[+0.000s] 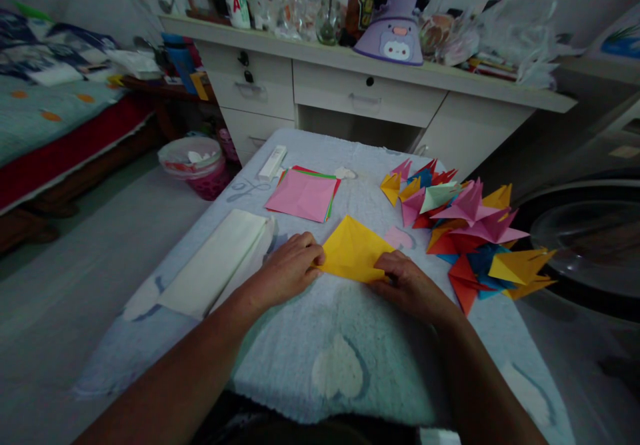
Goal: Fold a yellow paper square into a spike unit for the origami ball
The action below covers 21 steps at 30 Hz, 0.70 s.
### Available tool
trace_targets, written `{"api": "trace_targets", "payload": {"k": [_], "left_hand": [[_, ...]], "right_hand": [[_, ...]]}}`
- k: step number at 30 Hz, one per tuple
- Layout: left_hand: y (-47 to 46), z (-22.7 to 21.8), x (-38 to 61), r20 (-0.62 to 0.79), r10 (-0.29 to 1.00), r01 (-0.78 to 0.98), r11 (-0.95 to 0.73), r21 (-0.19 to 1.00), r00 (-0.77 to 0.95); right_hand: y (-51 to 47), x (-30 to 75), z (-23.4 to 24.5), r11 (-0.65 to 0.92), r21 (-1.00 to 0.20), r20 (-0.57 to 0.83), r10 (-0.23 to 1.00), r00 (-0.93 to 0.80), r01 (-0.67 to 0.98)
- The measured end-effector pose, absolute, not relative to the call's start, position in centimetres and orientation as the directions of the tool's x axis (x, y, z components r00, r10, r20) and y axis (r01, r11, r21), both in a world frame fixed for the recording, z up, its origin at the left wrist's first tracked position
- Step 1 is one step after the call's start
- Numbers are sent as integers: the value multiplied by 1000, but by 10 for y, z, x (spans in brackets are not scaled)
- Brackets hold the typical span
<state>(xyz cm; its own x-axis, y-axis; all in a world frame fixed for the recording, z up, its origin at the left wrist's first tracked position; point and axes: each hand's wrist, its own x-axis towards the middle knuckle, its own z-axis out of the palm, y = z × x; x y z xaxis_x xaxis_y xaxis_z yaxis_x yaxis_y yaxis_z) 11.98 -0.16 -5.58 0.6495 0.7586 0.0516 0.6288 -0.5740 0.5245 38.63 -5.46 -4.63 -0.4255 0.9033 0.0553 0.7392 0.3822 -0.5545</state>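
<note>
A yellow sheet of origami paper (pixel 350 248) lies in front of me on the cloth-covered table (pixel 340 358), creased and partly folded, one corner pointing away. My left hand (pixel 295 265) pinches its left corner between thumb and fingers. At the right corner, my right hand (pixel 407 282) grips the paper, fingertips over the edge. Beyond the left hand sits a stack of square coloured paper (pixel 303 195), pink on top. Folded paper cranes (pixel 470 208) in several colours are heaped to the right.
A folded white paper or cloth (pixel 215 265) and a small white box (pixel 273 163) lie on the table's left side. Behind stands a white desk (pixel 370 85) crowded with jars and a purple visor (pixel 393 32). A pink bin (pixel 200 172) is on the floor; a washing machine (pixel 590 232) is at right.
</note>
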Motion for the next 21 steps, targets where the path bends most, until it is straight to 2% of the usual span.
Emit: {"api": "trace_targets", "payload": {"k": [4, 8, 15, 21], "left_hand": [[-3, -58, 123, 81, 774, 614, -557, 559, 628], [-1, -62, 124, 94, 783, 632, -560, 535, 615], [-2, -66, 127, 106, 789, 678, -581, 450, 606], [-5, -67, 130, 104, 815, 721, -557, 412, 570]], "right_hand": [[-54, 389, -54, 387, -569, 106, 909, -402, 725], [-50, 389, -66, 322, -592, 72, 934, -349, 739], [-48, 379, -73, 129, -442, 64, 992, -112, 888], [-49, 377, -77, 81, -390, 82, 995, -53, 917]]}}
